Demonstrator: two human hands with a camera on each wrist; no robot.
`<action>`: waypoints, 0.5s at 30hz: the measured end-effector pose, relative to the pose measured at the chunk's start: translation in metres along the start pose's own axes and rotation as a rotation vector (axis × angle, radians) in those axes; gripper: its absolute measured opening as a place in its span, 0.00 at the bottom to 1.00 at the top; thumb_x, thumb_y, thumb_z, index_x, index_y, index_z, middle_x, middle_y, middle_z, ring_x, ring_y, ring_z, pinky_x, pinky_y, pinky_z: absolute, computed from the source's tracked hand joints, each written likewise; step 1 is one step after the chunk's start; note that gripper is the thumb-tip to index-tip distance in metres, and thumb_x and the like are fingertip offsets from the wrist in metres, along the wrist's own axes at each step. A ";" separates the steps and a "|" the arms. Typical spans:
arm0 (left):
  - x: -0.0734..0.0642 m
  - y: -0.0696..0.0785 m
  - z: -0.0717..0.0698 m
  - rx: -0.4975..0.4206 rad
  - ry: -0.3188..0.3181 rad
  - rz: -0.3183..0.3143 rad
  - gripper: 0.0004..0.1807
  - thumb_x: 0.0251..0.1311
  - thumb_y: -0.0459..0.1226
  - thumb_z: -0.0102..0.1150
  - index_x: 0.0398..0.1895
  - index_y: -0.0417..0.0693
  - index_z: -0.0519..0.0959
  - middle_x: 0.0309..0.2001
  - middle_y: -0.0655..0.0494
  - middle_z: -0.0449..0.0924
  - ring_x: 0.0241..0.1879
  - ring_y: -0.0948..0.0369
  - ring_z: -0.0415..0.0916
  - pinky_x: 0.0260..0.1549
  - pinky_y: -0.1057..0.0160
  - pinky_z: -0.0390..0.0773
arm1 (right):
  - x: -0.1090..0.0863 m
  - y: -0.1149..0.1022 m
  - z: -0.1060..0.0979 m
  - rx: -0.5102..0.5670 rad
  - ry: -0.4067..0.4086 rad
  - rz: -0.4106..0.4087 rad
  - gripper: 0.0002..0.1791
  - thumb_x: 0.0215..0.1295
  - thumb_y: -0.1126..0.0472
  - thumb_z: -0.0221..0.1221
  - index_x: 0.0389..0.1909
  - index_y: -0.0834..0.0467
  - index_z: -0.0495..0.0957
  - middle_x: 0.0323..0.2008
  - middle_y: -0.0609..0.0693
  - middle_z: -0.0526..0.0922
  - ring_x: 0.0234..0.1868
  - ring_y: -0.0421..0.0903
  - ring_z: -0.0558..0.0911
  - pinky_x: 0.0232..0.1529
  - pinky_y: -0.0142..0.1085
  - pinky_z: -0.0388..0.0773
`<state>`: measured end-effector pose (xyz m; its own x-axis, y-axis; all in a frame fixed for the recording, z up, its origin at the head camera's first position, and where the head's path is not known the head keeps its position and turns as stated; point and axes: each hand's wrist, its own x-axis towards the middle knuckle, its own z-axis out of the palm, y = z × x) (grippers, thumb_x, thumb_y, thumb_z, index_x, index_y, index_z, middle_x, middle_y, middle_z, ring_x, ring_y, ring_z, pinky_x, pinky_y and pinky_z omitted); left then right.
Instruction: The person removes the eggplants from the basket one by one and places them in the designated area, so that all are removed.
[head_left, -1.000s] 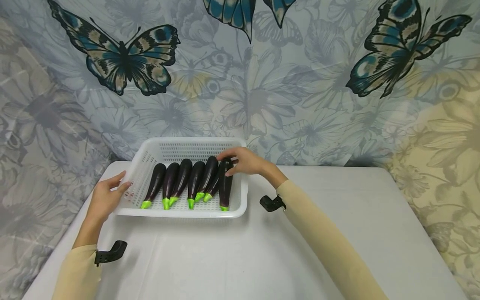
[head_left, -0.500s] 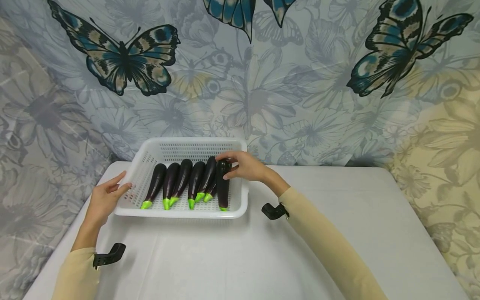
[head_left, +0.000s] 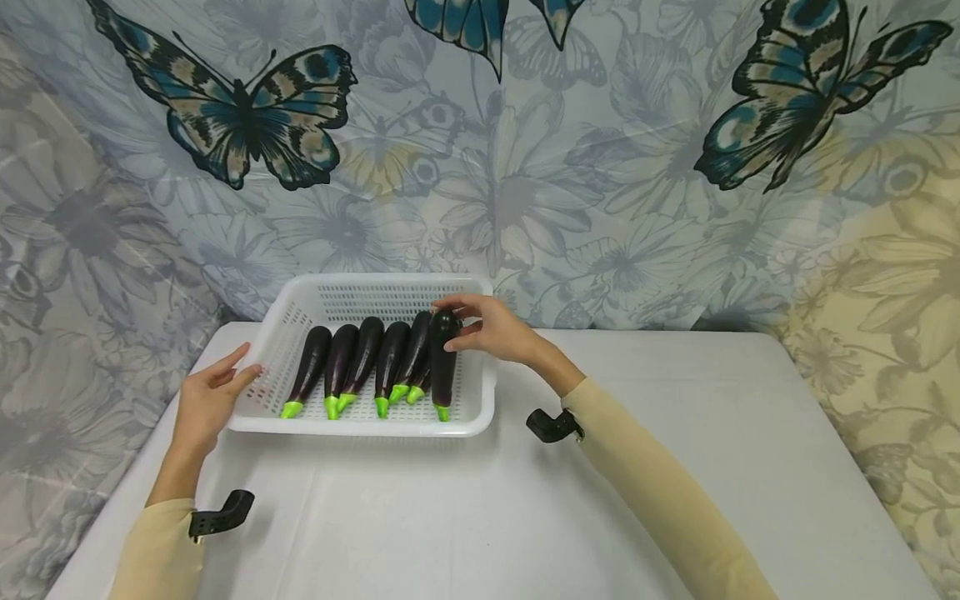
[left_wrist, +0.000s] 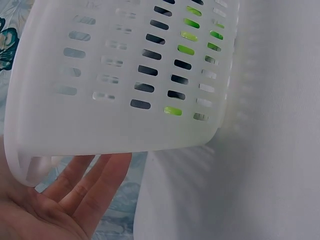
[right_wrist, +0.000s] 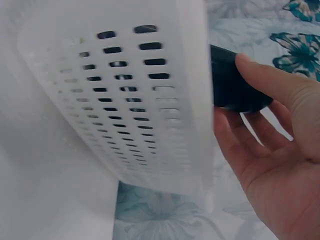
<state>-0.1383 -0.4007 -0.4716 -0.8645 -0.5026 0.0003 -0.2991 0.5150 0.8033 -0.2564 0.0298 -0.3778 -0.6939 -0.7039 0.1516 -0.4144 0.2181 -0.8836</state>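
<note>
A white perforated plastic basket (head_left: 480, 392) stands on a table covered with a white cloth (head_left: 525, 517), near its far left corner, before a backdrop of pale floral fabric printed with blue-and-black butterflies (head_left: 525, 167). Inside the basket lie six dark purple eggplants with bright green stem ends (head_left: 363, 357), side by side, stems toward the viewer. The right hand (head_left: 491, 329) holds the rounded far end of the rightmost dark purple eggplant (head_left: 443, 358), thumb and fingers curled about it; this end is raised above the basket rim while its green stem rests on the basket floor beside the right wall. The left hand (head_left: 208, 398) lies with relaxed, nearly straight fingers (left_wrist: 95, 185) against the outside of the basket's left wall, holding nothing. In the right wrist view the eggplant's dark end shows above the rim, under the fingertips (right_wrist: 250, 62).
</note>
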 end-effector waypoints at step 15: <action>0.023 -0.040 0.009 -0.001 0.041 0.042 0.30 0.57 0.64 0.59 0.65 0.83 0.69 0.55 0.49 0.76 0.44 0.64 0.74 0.28 0.73 0.76 | -0.012 -0.024 -0.034 0.169 0.100 -0.042 0.34 0.57 0.70 0.68 0.66 0.61 0.69 0.64 0.56 0.72 0.58 0.51 0.76 0.52 0.41 0.78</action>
<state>-0.1497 -0.4267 -0.5097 -0.8590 -0.5086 0.0583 -0.2627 0.5357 0.8025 -0.2584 0.0565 -0.3436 -0.7367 -0.6375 0.2258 -0.3454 0.0677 -0.9360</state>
